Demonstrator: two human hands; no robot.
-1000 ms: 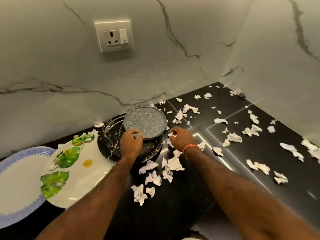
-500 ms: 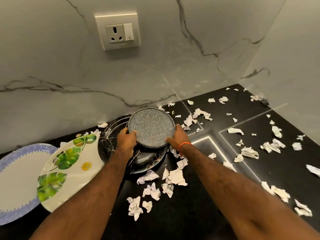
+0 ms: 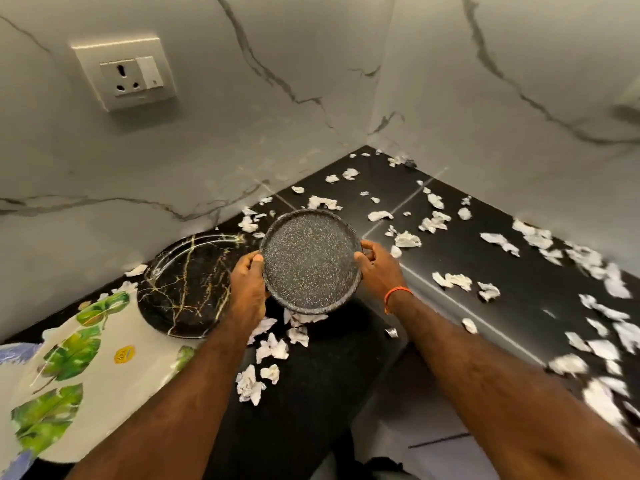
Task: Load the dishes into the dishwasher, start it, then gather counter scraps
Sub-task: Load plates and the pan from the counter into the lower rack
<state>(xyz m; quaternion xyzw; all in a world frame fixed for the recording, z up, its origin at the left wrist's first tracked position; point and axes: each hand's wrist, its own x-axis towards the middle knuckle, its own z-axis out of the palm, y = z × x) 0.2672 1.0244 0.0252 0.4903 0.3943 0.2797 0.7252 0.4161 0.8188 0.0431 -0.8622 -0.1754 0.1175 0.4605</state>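
Plate: I have the speckled grey plate [image 3: 309, 260] at frame centre, lifted above the black countertop [image 3: 450, 258].
Left hand: left hand [image 3: 247, 287] curled on the plate's left rim.
Right hand: right hand [image 3: 377, 268] curled on its right rim.
Waiting: black marbled plate [image 3: 185, 284] and leaf-print plate [image 3: 69, 372], lower left.
Scraps: torn paper scraps [image 3: 433, 221] everywhere.
Risk: I judge a rim-only hold could slip; scraps clinging underneath may ride into the dishwasher.

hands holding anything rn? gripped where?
Yes. Both hands hold the speckled grey plate by its rim: left hand on its left edge, right hand on its right edge.
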